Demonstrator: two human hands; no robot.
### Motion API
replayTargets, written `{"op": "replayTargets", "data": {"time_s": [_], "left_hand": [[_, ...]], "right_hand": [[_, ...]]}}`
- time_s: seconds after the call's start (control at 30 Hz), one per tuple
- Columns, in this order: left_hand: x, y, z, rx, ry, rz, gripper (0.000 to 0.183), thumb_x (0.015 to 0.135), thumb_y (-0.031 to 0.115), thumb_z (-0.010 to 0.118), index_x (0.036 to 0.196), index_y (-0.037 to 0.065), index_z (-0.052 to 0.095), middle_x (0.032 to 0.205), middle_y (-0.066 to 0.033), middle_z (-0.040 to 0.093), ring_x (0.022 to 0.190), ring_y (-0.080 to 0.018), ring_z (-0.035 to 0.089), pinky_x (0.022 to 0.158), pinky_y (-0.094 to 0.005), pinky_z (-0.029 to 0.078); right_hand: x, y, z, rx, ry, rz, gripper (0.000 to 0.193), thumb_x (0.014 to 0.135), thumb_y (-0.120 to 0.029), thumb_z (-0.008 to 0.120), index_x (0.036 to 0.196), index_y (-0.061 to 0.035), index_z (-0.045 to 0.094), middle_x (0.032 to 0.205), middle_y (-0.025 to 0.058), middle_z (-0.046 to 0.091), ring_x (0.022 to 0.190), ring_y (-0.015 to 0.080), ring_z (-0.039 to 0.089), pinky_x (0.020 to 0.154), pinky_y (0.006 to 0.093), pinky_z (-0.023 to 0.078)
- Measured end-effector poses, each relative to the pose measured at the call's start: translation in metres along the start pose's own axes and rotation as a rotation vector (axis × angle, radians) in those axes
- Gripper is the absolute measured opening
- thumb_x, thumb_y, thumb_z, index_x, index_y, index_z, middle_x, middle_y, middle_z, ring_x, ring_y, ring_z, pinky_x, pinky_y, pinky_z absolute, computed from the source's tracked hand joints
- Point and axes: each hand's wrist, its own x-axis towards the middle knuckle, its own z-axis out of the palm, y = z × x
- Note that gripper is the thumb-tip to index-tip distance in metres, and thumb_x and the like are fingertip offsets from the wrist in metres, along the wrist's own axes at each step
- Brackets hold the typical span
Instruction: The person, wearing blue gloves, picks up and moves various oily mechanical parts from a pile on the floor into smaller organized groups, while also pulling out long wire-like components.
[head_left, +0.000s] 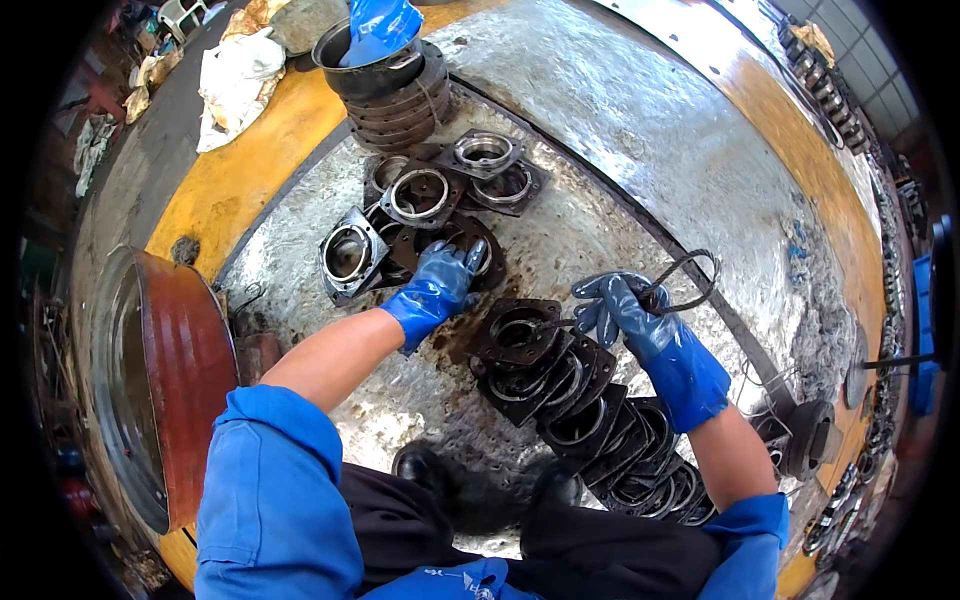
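My left hand (444, 275), in a blue rubber glove, reaches into a loose pile of flanges. Its fingers curl over the rim of a dark round flange (497, 264); part of the grip is hidden. Around it lie several square, greasy metal flanges (420, 193) with bright inner rings. My right hand (630, 315), gloved alike, is closed on a dark wire rope (712, 262) that bends into a loop beyond the fingers. A short end of rope shows between this hand and the top flange (516, 333) of a long leaning row of similar flanges (585, 415) by my feet.
Behind the pile stands a stack of round dark parts (400, 115) topped by a pan with a blue bag (380, 30). A rusty red drum (185, 390) is at my left. White cloth (238, 80) lies far left. Metal parts line the right side.
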Motion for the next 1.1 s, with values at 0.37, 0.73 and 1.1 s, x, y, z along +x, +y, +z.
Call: {"op": "replayTargets", "data": {"time_s": [0.37, 0.73, 1.1], "left_hand": [[0.013, 0.0, 0.024, -0.059, 0.055, -0.162, 0.102, 0.083, 0.062, 0.067, 0.156, 0.002, 0.03, 0.132, -0.0248, 0.06, 0.119, -0.0385, 0.06, 0.108, -0.0474, 0.04], [0.017, 0.0, 0.035, -0.199, 0.119, -0.067, 0.095, 0.082, 0.053, 0.072, 0.155, 0.006, 0.035, 0.115, -0.0193, 0.068, 0.101, -0.0361, 0.066, 0.092, -0.0458, 0.049], [0.046, 0.026, 0.055, 0.06, -0.173, -0.194, 0.078, 0.094, 0.034, 0.055, 0.162, 0.011, 0.023, 0.108, -0.0143, 0.07, 0.09, -0.029, 0.069, 0.093, -0.0427, 0.048]], "right_hand": [[0.0, 0.005, -0.018, 0.049, -0.039, 0.083, 0.033, 0.107, -0.024, 0.049, 0.117, 0.0004, 0.069, 0.086, 0.0097, 0.073, 0.063, 0.0098, 0.062, 0.06, 0.0246, 0.051], [0.018, 0.0, -0.016, -0.037, -0.12, 0.135, 0.042, 0.106, -0.033, 0.049, 0.114, 0.0036, 0.069, 0.085, 0.0113, 0.073, 0.062, 0.012, 0.063, 0.06, 0.0257, 0.052], [0.019, 0.002, -0.003, -0.006, -0.122, 0.113, 0.029, 0.106, -0.022, 0.053, 0.117, -0.0024, 0.072, 0.095, 0.0054, 0.075, 0.078, 0.0094, 0.065, 0.068, 0.0255, 0.055]]}}
